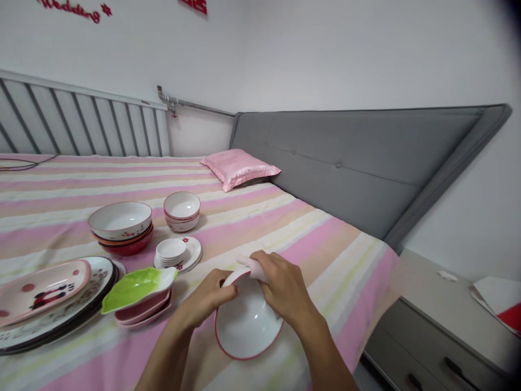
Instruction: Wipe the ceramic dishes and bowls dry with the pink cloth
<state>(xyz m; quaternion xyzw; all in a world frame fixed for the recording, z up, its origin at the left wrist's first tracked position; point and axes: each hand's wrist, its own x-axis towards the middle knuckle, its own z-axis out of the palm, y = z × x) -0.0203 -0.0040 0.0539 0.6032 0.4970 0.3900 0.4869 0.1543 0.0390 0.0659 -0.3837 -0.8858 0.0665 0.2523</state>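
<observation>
A white bowl with a red rim is tipped toward me, low in the middle of the view. My left hand grips its far left rim, the thumb on the inside. At the far right rim is my right hand, closed over a pale pinkish-white cloth pressed against the edge. Part of the rim is hidden by the fingers and the cloth. Left of my left wrist lie a green leaf-shaped dish and pink dishes stacked beneath it.
On the striped bedspread stand large stacked bowls, small bowls, saucers with little dishes, and oval platters. A pink pillow lies by the grey headboard. At right is a nightstand.
</observation>
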